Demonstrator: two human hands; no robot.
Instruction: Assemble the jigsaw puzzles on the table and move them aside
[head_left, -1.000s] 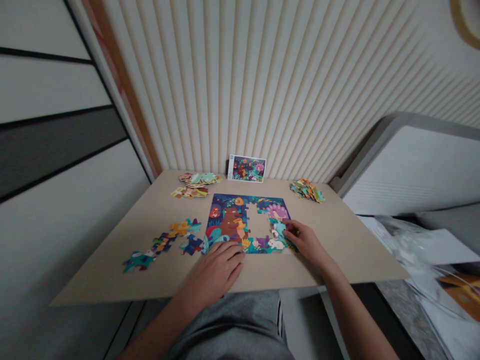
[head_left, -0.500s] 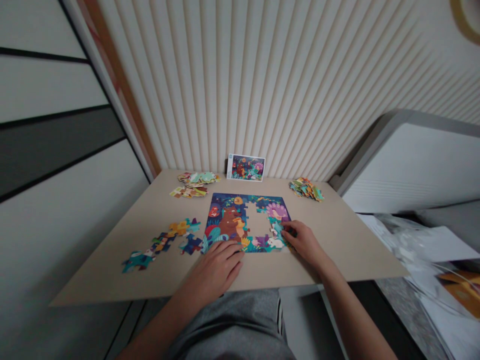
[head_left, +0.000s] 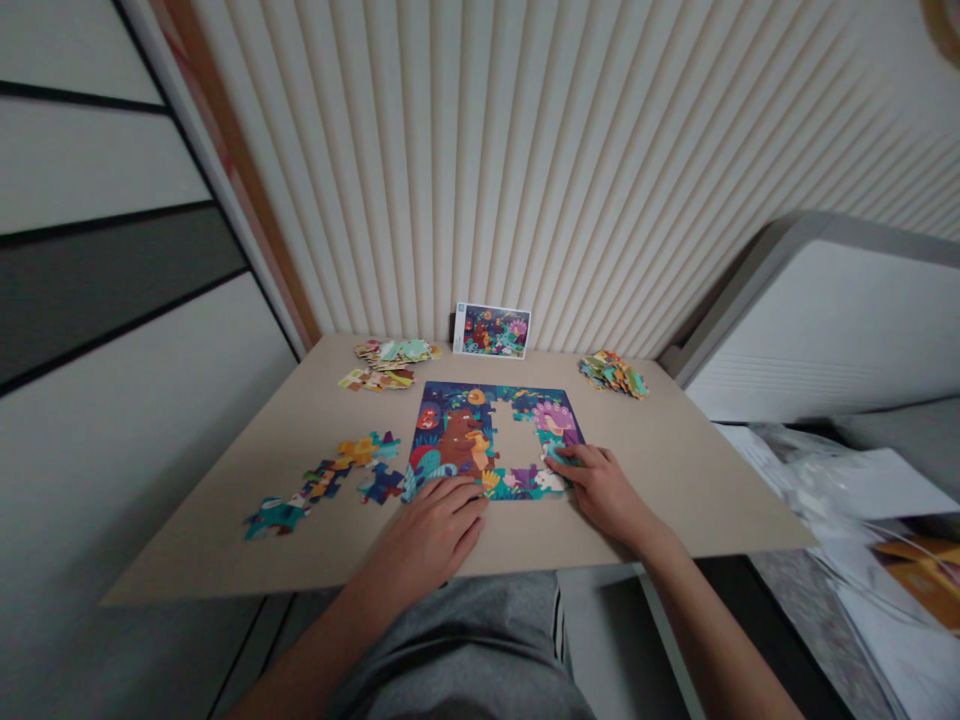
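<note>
A jigsaw puzzle [head_left: 457, 440] lies on the table, showing a bear and a pink peacock, with a gap of bare tabletop right of the bear. My left hand [head_left: 442, 520] rests flat on the puzzle's lower left edge, its fingers stretched out and holding nothing. On the lower right part of the puzzle, the fingertips of my right hand [head_left: 604, 490] press down, fingers apart, with nothing seen between them. Loose dark blue pieces [head_left: 382, 485] and yellow pieces [head_left: 358, 452] lie left of the puzzle, beside teal pieces [head_left: 275, 519].
A picture card [head_left: 492, 331] stands upright at the back of the table [head_left: 480, 545]. One pile of pieces [head_left: 394, 354] is at the back left, another pile [head_left: 613, 375] at the back right. Plastic bags and papers lie beyond the right edge.
My right hand has shifted slightly left from the puzzle's right edge onto its lower right part, and its fingers have spread. My left hand stays in place.
</note>
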